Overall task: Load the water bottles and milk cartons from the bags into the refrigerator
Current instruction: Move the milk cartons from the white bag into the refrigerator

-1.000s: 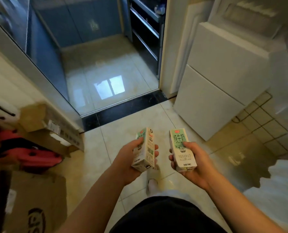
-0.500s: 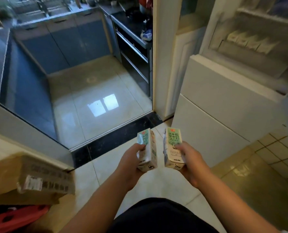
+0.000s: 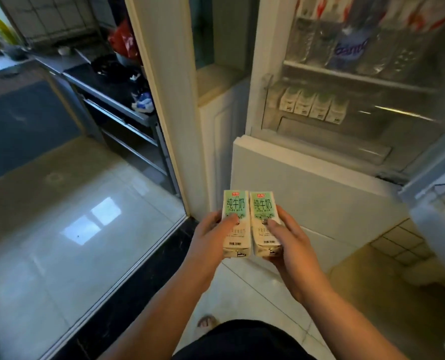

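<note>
My left hand (image 3: 211, 235) grips one green-and-white milk carton (image 3: 235, 209), and my right hand (image 3: 289, 240) grips a second carton (image 3: 262, 207). Both cartons stand side by side and touch, held low in front of the white refrigerator (image 3: 307, 193). Its upper compartment is open. Inside, a row of several milk cartons (image 3: 312, 106) stands on the lower shelf, and several water bottles (image 3: 351, 45) stand on the shelf above. The open upper door (image 3: 434, 193) shows at the right edge.
A cream door frame (image 3: 161, 100) stands left of the refrigerator, with a sliding-door track (image 3: 127, 268) leading to a kitchen with glossy floor tiles. A dark counter with shelves (image 3: 122, 100) lies beyond. My foot (image 3: 207, 322) shows on the tiled floor below.
My view has risen and turned right from the floor and boxes to the open refrigerator. Both hands have brought the two cartons together, facing up, and nearer the refrigerator.
</note>
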A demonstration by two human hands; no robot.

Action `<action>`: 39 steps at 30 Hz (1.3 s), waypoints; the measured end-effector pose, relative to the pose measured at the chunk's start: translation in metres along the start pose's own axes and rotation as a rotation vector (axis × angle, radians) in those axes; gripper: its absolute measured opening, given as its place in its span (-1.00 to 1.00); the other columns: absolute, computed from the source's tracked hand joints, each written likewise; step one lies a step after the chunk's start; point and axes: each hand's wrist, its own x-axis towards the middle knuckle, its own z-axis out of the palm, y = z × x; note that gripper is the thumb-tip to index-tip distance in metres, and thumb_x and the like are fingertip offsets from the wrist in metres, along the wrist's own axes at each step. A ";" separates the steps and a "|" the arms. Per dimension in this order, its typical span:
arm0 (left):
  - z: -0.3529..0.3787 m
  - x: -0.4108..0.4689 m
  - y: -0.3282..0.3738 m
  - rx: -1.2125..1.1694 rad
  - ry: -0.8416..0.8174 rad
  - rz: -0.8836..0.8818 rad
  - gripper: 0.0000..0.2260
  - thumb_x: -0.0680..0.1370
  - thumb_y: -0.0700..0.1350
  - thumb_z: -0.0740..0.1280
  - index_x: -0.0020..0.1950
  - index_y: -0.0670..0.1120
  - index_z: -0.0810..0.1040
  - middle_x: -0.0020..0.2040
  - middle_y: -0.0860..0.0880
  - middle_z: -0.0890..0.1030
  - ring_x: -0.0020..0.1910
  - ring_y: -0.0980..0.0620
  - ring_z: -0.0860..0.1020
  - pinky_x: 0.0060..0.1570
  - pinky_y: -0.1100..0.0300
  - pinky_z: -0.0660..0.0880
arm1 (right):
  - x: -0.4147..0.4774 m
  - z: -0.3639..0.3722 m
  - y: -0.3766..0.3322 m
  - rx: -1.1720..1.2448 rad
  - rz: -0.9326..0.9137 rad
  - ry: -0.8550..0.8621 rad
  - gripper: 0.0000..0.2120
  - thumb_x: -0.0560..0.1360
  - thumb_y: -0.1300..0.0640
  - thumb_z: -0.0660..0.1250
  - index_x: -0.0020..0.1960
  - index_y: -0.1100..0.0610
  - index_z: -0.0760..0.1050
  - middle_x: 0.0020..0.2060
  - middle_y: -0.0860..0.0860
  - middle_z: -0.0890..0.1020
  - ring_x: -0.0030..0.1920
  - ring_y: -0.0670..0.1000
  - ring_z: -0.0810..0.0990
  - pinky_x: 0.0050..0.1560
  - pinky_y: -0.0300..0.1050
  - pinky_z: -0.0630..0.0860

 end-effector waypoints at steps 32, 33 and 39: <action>0.298 0.253 0.274 0.948 -0.490 0.468 -0.77 0.67 -0.01 0.18 0.04 -0.15 0.51 -0.15 -0.10 0.63 -0.28 0.03 0.56 -0.29 0.20 0.44 | 0.212 -0.111 -0.292 -0.553 -0.227 0.524 -0.79 0.55 -0.12 0.23 0.09 -0.02 0.37 -0.15 -0.07 0.66 -0.40 -0.10 0.59 -0.44 -0.20 0.44; 0.304 0.259 0.275 1.031 -0.503 0.459 -0.75 0.67 -0.01 0.17 0.00 -0.16 0.50 -0.19 -0.12 0.59 -0.30 -0.01 0.52 -0.30 0.16 0.41 | 0.214 -0.116 -0.294 -0.595 -0.193 0.519 -0.77 0.54 -0.14 0.21 0.07 -0.02 0.37 -0.18 -0.05 0.67 -0.42 -0.07 0.59 -0.39 -0.16 0.47; 0.325 0.291 0.267 1.174 -0.644 0.174 -0.75 0.64 -0.14 0.14 -0.15 -0.17 0.53 -0.43 -0.07 0.59 -0.56 0.07 0.49 -0.51 0.25 0.32 | 0.236 -0.140 -0.308 -0.876 0.010 0.443 -0.56 0.50 -0.19 0.03 0.14 0.10 0.42 -0.31 0.04 0.71 -0.35 0.03 0.67 -0.25 -0.05 0.51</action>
